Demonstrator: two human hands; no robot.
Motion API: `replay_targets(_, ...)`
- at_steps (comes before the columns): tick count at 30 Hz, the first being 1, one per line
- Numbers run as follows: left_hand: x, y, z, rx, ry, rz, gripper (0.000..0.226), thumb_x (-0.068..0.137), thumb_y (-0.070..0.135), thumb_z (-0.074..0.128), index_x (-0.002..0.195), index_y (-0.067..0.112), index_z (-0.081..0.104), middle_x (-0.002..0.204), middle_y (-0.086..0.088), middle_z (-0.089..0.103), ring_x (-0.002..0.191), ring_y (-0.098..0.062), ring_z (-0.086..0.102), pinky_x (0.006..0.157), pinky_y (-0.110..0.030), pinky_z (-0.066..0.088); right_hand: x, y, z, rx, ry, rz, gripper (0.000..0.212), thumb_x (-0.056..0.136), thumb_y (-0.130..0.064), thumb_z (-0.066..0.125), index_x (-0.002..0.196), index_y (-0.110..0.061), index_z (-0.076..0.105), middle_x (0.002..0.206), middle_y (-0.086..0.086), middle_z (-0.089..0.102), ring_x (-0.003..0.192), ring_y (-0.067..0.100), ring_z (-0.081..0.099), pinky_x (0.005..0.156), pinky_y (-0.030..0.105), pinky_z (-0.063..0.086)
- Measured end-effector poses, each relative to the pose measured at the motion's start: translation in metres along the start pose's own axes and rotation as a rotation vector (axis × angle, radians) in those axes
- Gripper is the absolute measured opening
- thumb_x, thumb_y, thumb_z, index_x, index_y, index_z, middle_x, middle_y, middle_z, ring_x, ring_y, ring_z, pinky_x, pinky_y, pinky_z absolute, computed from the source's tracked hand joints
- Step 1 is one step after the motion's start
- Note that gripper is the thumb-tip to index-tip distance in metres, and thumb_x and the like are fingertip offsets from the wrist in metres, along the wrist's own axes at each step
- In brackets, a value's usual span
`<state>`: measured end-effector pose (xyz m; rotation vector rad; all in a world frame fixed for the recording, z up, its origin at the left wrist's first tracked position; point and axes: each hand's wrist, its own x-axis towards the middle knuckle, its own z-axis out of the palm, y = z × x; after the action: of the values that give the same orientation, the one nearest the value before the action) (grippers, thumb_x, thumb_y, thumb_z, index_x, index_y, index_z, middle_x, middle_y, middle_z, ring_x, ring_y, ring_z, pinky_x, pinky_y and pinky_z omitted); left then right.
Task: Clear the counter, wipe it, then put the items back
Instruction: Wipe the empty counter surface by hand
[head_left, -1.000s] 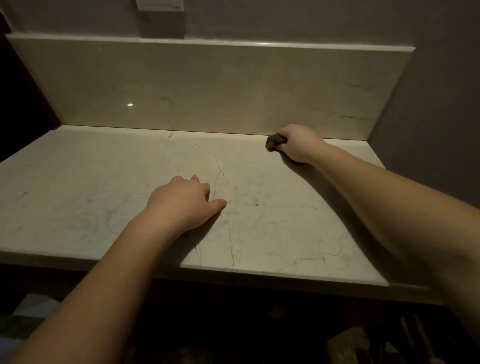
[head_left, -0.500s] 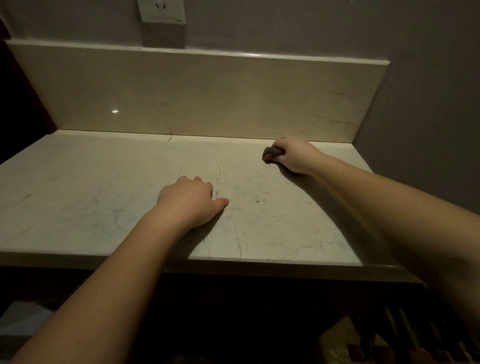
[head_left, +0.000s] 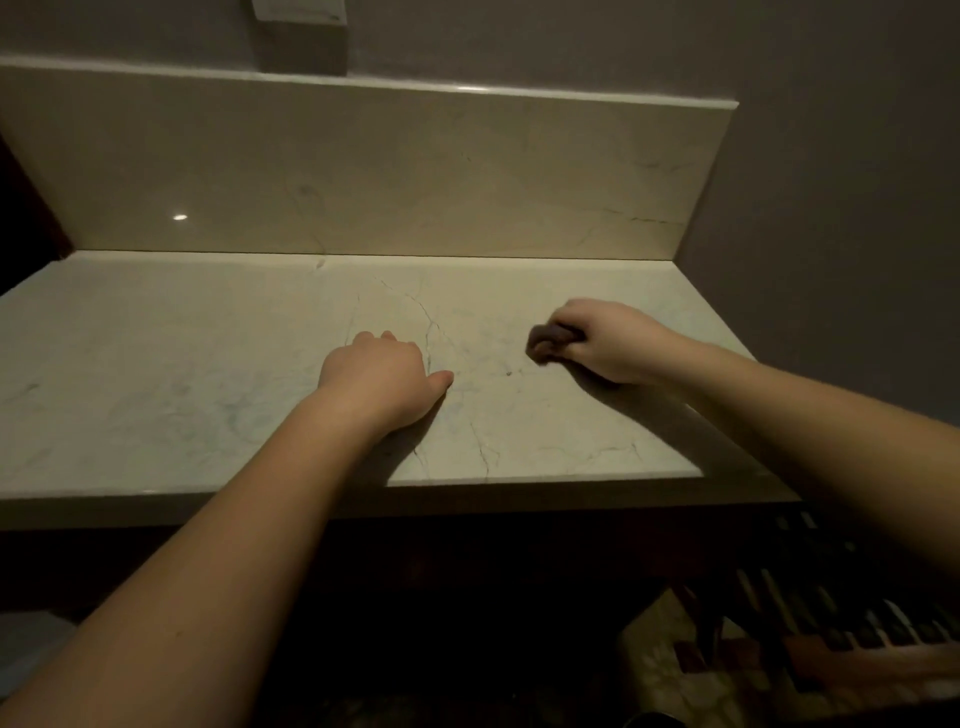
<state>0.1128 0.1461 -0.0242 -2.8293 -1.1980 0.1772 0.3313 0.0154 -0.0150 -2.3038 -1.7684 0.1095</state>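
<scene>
On the table (head_left: 208, 374), left to right: left hand (head_left: 382, 382) rests on the marble near the middle, fingers loosely curled, thumb out, holding nothing; same spot as a second ago, looks like a brace. Right hand (head_left: 605, 343) has its grip closed around a small dark cloth (head_left: 545, 345), cloth touching the surface.

Change: over the last second the right hand has pulled from the back edge by the backsplash (head_left: 415, 171) toward the front, now about mid-depth. Reads as a wipe stroke coming toward the person. Judgement: clearing is done, wiping is under way, put-back not started. Left half of the table shows no sign of being covered yet, can't confirm either way.

Hard to read:
- Cloth mostly hidden inside the fist, only a dark wad shows; motion blur on it.
- Wall outlet (head_left: 301, 15) cut off at top.
- Removed items not identifiable; dim patterned clutter (head_left: 810, 649) below right, too dark to name.
- Low light throughout, so wet/dry streaks can't be told.
</scene>
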Motion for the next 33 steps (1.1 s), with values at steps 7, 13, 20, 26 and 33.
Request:
replay_targets(7,-0.001,-0.001,-0.003,-0.003,0.011,0.027,0.060,0.094,0.064,0.028,0.113,0.018,0.061,0.108,-0.007,0.057,0.089,-0.023,0.047,0.068,-0.036,0.041,-0.016,-0.016,0.005,0.045,0.024,0.032,0.014,0.092,-0.029,0.056,0.102,-0.022,0.063,0.101,-0.003,0.057,0.094,0.018,0.053,0.076,0.029,0.035)
replay_targets(13,-0.002,-0.002,-0.002,0.009,0.037,0.052,0.059,0.096,0.060,0.027,0.113,0.017,0.062,0.109,-0.009,0.057,0.090,-0.024,0.044,0.067,-0.036,0.035,-0.115,-0.037,0.001,0.096,-0.045,-0.112,0.019,0.087,-0.012,0.062,0.104,-0.019,0.066,0.098,-0.008,0.055,0.091,0.007,0.052,0.080,0.022,0.039)
replay_targets(20,-0.003,-0.002,0.000,0.003,0.044,0.065,0.060,0.096,0.059,0.026,0.116,0.016,0.062,0.115,-0.010,0.058,0.088,-0.024,0.042,0.066,-0.036,0.033,-0.074,-0.053,0.004,0.053,-0.011,-0.011,0.018,0.091,-0.022,0.059,0.108,-0.018,0.065,0.104,-0.001,0.058,0.098,0.018,0.054,0.077,0.024,0.035)
replay_targets(26,-0.003,0.000,0.002,0.026,0.053,0.043,0.062,0.096,0.062,0.025,0.117,0.016,0.061,0.111,-0.010,0.058,0.087,-0.024,0.045,0.067,-0.036,0.037,-0.061,-0.068,0.014,0.080,0.027,-0.029,0.018,0.091,-0.023,0.058,0.106,-0.017,0.065,0.105,0.001,0.059,0.097,0.018,0.054,0.078,0.026,0.036)
replay_targets(33,-0.006,-0.002,0.003,0.011,0.068,0.050,0.061,0.096,0.061,0.023,0.125,0.018,0.055,0.118,-0.010,0.055,0.101,-0.029,0.050,0.068,-0.037,0.036,-0.139,-0.038,0.004,0.125,-0.013,-0.095,0.030,0.083,-0.003,0.061,0.109,-0.018,0.065,0.102,-0.007,0.057,0.097,0.009,0.050,0.083,0.017,0.037)
